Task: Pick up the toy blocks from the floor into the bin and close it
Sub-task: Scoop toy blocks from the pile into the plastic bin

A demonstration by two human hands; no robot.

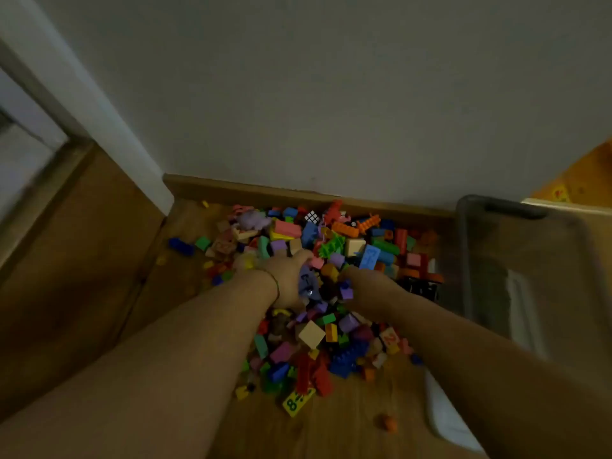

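Note:
A big heap of coloured toy blocks (334,246) covers the wooden floor against the wall. My left hand (286,276) and my right hand (367,289) are both dug into the middle of the heap, facing each other and cupped around a clump of purple and orange blocks (326,283). A clear plastic bin (516,260) with a dark rim stands open on the floor at the right, just beside the heap. Its inside is blurred and looks bare. A white flat piece, maybe the lid (447,419), lies on the floor under my right forearm.
A wooden skirting board (265,190) and a grey wall bound the heap at the back. A white door frame (99,104) stands at the left. Stray blocks lie apart: a blue one (180,245), an orange one (387,422), a yellow number tile (296,402).

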